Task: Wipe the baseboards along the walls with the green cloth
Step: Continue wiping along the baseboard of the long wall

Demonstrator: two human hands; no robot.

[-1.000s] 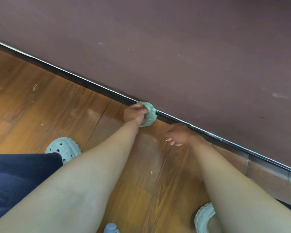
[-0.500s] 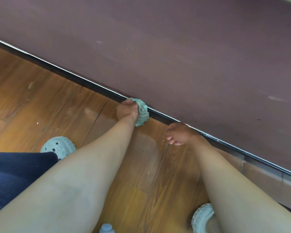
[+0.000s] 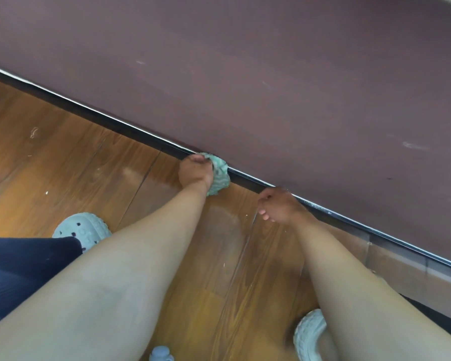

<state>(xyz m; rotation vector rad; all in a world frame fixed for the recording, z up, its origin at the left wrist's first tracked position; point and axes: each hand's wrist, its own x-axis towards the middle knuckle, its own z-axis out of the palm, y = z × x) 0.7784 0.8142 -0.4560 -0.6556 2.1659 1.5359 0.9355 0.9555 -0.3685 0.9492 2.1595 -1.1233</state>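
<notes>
L hand (image 3: 194,173) grips the green cloth (image 3: 219,175), fingers curled round the bunched wad. It presses the wad vs the dark baseboard (image 3: 349,222) at the far edge of the wood floor (image 3: 63,157), under the maroon wall (image 3: 271,87). R hand (image 3: 279,207) is near it, further along the same edge. Its fingers are loosely curled and hold nothing; can't tell if it touches board or floor.

Step in hand, I'd say: a wipe stroke along the board. To do it well:
- Keep the wad pressed flat on the board's face, w/ a fold riding over the pale top lip, where dust prob. sits.
- Use steady pressure and long passes, not dabs.
- Wad covers only a short bit of board, so overlap strokes.
- Re-bunch to a fresh face once it greys.

Room: toward the left of view the board runs on unobstructed, so plenty of free run that way. There's a bit of lint (image 3: 34,132) and pale specks on the floor near that stretch. The other way the board carries on to the right of view, but R hand sits in the path and would need to shift first.

Near side: a pale clog (image 3: 82,230), a second clog (image 3: 310,334) and navy clothing (image 3: 18,269) are all well back from the floor's edge. The body prob. has to shuffle along w/ the stroke. A small pale-blue thing (image 3: 160,355) at the bottom of view is too cropped to ID.
</notes>
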